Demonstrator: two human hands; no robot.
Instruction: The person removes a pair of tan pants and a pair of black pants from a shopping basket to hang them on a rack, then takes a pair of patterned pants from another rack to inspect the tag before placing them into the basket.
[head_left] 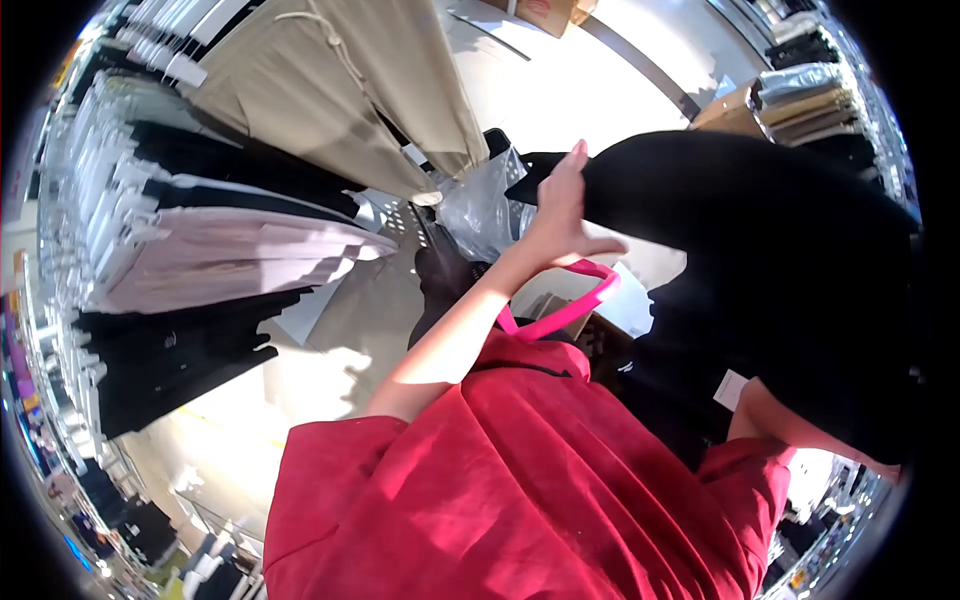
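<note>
Spread, thumb apart, my left grip (568,215) overlaps the black garment (770,250) at its left edge; my right grip (882,469) I cannot tell. Bright floor (545,95) opens beyond; the cloth drapes broadly rightward, white tag (731,390) showing.

Black garment (780,250) shows as matt cloth, beige trousers (300,90) as smooth matt cloth, clear bag (478,218) as glossy, crinkled plastic, carton (545,14) as cardboard.
</note>
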